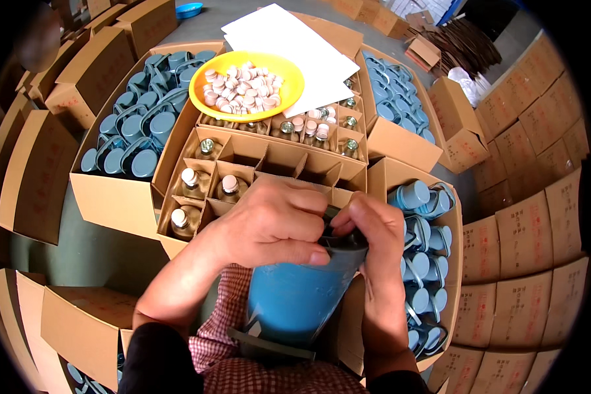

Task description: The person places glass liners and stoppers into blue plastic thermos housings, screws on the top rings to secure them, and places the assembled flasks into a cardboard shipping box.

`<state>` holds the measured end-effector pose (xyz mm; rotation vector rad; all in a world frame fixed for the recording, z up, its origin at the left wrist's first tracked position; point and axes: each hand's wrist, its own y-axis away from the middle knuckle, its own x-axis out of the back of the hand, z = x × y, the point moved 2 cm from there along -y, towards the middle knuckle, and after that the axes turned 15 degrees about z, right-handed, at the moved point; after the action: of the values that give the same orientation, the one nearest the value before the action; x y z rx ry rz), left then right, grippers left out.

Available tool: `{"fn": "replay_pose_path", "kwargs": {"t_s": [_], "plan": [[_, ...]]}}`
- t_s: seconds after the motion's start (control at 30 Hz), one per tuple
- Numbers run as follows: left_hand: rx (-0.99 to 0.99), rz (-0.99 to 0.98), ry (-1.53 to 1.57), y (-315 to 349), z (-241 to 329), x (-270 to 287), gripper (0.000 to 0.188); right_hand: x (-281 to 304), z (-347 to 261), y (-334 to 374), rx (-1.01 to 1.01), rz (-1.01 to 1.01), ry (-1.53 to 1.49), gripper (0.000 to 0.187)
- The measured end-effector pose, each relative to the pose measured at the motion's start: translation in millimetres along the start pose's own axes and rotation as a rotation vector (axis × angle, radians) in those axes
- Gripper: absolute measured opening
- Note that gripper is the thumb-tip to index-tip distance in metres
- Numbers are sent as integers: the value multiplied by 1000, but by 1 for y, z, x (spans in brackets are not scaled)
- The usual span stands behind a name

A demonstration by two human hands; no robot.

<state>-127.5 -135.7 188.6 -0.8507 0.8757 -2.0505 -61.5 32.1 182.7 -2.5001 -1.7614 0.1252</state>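
A blue cylindrical container [299,299] with a dark top rim stands tilted in front of my body. My left hand [269,220] is closed at the left of its rim, fingers curled over the top and thumb pressed along the side. From the right, my right hand [377,230] grips the same rim, its thumb and index finger bent into the dark opening. What lies inside the opening is mostly hidden by my fingers. Just beyond, a divided carton [279,134] holds clear glass bottles [230,187], some with pale caps.
A yellow bowl [299,85] of pale caps and white sheets [295,33] rest on the far carton. Open boxes of similar blue containers stand left [105,200] and right [456,289]. Stacked cartons [499,282] line the right side; more boxes [36,177] fill the left.
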Motion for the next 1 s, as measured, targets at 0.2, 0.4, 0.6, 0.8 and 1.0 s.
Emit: {"fn": "replay_pose_path", "kwargs": {"t_s": [0.2, 0.4, 0.6, 0.8, 1.0], "plan": [[220, 441, 157, 10, -7, -14, 23, 34, 15, -10, 184, -137, -454, 32], [1035, 251, 204, 160, -34, -112, 39, 58, 28, 5, 329, -1, -613, 35], [1184, 693, 465, 212, -12, -94, 34, 86, 42, 113, 342, -134, 41, 52], [1337, 1103, 427, 269, -17, -87, 34, 124, 54, 186, 472, -413, 731, 43], [1560, 1413, 544, 224, -6, -100, 42, 117, 86, 245, 501, -295, 834, 29]]}}
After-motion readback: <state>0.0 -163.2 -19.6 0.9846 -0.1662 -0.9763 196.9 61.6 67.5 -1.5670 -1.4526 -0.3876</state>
